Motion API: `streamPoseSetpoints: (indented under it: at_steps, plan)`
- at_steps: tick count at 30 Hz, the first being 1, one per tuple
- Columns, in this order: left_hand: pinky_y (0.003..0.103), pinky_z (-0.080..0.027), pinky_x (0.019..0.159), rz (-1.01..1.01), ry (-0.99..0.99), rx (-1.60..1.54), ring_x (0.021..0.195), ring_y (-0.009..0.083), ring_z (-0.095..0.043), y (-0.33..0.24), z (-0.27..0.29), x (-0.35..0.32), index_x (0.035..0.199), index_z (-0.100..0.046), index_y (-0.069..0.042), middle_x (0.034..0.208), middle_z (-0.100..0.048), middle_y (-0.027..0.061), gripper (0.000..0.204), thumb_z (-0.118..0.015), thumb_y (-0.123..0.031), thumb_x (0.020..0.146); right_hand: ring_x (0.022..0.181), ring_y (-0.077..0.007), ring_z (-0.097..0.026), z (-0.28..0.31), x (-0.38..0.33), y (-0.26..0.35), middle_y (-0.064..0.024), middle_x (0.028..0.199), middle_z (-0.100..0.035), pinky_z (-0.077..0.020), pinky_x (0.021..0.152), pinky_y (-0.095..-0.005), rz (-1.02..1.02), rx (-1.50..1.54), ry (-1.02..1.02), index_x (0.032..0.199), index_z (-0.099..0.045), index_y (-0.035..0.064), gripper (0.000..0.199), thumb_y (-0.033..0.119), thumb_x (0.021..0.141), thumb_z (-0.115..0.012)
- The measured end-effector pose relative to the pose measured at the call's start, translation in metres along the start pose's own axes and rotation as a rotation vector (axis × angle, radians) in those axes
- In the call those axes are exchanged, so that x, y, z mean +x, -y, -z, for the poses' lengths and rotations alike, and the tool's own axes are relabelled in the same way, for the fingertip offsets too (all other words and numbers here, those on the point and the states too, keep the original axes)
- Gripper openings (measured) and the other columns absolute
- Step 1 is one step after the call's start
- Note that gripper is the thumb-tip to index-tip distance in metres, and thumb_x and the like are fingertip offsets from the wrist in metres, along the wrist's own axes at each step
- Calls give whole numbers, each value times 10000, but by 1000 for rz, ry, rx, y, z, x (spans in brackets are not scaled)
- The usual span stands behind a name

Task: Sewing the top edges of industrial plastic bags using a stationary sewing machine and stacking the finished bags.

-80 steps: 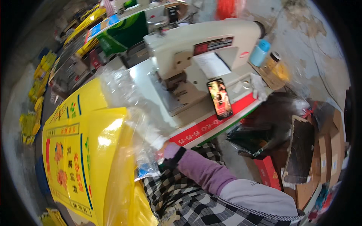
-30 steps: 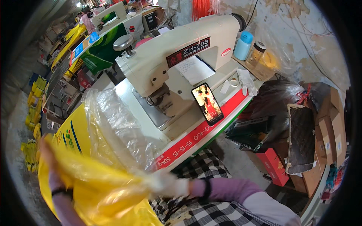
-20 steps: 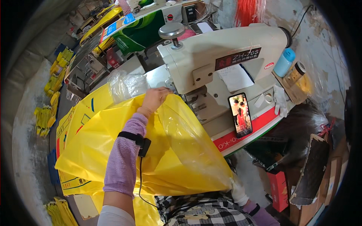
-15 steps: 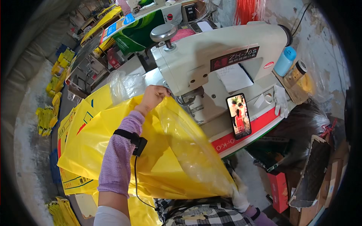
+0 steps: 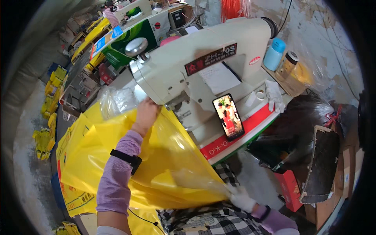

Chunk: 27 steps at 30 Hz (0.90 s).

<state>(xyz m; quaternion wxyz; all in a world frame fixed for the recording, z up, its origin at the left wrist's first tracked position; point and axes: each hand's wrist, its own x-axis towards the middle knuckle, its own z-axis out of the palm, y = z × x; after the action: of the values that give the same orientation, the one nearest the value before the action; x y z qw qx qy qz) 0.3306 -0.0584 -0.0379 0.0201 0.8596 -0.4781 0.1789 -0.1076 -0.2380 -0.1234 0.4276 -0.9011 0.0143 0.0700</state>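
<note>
At the worktop, the left hand pinches a yellow sack stretched to the right hand, blurred but apparently gripping it.

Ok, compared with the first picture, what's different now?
The left hand, out of view then, now grips the edge of a yellow bag by the head of the sewing machine. The gloved right hand has left the table's front edge, moving right and down, and holds the bag's near corner. The bag now spans between them. The phone, blue bottle and paper stayed put.
</note>
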Motion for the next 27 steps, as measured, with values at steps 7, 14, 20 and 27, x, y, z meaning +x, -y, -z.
streamPoseSetpoints:
  at_steps: [7,14,20,27]
  plan:
    - [423,-475,966,-540,392,-199,1159,312,-562,-101,70,-130,1117,-653,-144,1381,-530,102,335,-615,-381,883,575,-329,-630,-12,8,40,-195,656,-602,-493,553,-387,23,219,-8,1435,-477,180,544,74,905,-536]
    - [404,-506,891,-157,1243,-15,1070,355,-601,-69,123,-95,1412,-454,-156,1342,-538,161,576,-570,-422,914,522,-281,-586,-9,-5,44,-167,714,-620,-462,532,-333,11,202,-213,1414,-489,57,513,43,906,-560]
    - [471,-504,869,-296,838,-733,1029,409,-617,-145,110,-134,1440,-413,-124,1183,-611,206,813,-656,-579,812,581,-276,-583,-2,3,48,-155,694,-584,-465,589,-338,-10,163,-163,1398,-518,70,502,43,898,-549]
    - [482,-492,881,-549,1074,-403,1010,403,-626,-61,135,-149,1391,-470,-70,1112,-634,233,1018,-688,-750,665,761,-305,-660,-4,61,63,-240,1044,-652,-493,668,-341,-49,271,-95,1430,-457,57,509,34,923,-495]
